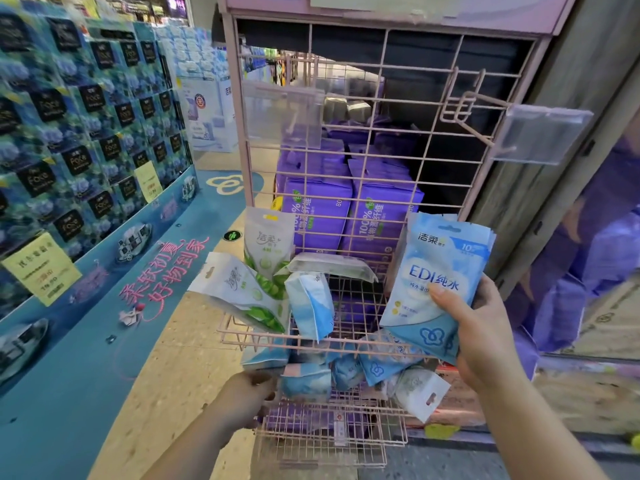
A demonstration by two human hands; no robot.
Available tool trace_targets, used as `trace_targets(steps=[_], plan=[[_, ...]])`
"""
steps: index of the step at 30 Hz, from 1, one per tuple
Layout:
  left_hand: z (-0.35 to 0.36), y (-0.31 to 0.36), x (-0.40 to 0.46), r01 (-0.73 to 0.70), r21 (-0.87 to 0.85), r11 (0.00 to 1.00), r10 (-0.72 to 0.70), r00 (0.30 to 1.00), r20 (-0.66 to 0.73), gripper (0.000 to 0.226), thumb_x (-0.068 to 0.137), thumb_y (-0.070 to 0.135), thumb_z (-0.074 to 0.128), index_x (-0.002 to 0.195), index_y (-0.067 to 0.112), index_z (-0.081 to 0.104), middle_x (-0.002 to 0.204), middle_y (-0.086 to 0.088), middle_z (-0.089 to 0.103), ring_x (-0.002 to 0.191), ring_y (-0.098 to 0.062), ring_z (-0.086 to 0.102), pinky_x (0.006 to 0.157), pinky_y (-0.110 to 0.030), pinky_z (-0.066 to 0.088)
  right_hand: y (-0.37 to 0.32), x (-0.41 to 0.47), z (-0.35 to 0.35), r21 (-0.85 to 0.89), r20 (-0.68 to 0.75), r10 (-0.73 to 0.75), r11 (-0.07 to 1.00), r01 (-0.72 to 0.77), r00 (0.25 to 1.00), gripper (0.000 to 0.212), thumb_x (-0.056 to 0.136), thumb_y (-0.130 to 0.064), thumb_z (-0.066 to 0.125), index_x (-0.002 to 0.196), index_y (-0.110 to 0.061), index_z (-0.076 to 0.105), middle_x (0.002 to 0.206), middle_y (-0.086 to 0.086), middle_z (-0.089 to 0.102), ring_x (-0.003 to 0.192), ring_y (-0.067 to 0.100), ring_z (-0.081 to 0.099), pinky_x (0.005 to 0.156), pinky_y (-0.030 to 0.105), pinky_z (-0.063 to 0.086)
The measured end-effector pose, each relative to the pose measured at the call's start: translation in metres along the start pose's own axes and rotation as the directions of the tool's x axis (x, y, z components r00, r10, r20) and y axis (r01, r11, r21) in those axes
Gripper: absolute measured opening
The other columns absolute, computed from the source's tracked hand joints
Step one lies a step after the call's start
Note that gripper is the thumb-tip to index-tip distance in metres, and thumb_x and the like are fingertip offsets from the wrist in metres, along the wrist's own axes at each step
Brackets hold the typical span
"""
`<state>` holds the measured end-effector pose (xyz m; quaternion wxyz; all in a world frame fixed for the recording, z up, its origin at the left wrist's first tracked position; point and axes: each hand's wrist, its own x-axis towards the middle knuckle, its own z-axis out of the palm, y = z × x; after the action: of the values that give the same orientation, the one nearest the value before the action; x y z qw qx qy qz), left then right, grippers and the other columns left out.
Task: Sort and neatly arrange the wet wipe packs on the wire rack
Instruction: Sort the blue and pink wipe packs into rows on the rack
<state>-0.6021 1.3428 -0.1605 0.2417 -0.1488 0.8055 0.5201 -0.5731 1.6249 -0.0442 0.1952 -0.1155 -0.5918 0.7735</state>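
**Blue stack in hand, baskets still a jumble**

A stack of blue wipe packs (437, 282) is gripped by the right hand (483, 336), thumb pressed across the front, fingers wrapped behind, held up at about 3 o'clock from the upper basket (277, 337). Several packs seem to be fanned together there, though the count can't be made out. The left hand (251, 398) is reached in at 7 o'clock toward the lower basket (332, 434); its fingers are tucked behind a blue pack (304, 381), so whether anything is actually clamped can't be told.

Looks like the gathering step is in hand: blues being collected by type. In the upper basket, green-leaf packs (242, 296) are flopped at 9 o'clock, with one blue pack (311, 306) leaning just beside them and a pack lying flat (329, 266) above it. More blues and a white pack (420, 393) are heaped in the lower basket.

Next, the loose blues probably need to be pulled out and squared up with the held stack, all faces forward, greens kept apart.

The pink wire rack (381, 133) is cut off at the top, and the purple boxes (346, 209) behind it are only seen through the grid
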Motion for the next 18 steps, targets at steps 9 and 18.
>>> trace_targets(steps=[9, 18], plan=[[-0.008, 0.065, -0.077, -0.651, 0.081, 0.755, 0.656, 0.75, -0.09, 0.025, 0.081, 0.021, 0.072, 0.076, 0.045, 0.069, 0.083, 0.015, 0.071, 0.077, 0.0, 0.064, 0.07, -0.013, 0.05, 0.003, 0.0, 0.014, -0.053, -0.001, -0.042, 0.998, 0.042, 0.999, 0.039, 0.079, -0.002, 0.071, 0.1, -0.03, 0.053, 0.101, -0.005, 0.069, 0.078, 0.006, 0.072, 0.059, 0.025, 0.058], [0.023, 0.178, -0.059, -0.399, 0.903, 0.16, 0.699, 0.692, 0.182, 0.039, 0.086, 0.055, 0.052, 0.119, 0.039, 0.062, 0.159, -0.003, 0.018, 0.146, -0.032, 0.002, 0.116, -0.056, -0.006, -0.002, -0.002, 0.011, -0.068, -0.028, -0.073, 0.995, 0.071, 0.997, 0.044, 0.078, -0.001, 0.072, 0.107, -0.026, 0.052, 0.102, -0.006, 0.067, 0.075, 0.001, 0.071, 0.055, 0.022, 0.057]])
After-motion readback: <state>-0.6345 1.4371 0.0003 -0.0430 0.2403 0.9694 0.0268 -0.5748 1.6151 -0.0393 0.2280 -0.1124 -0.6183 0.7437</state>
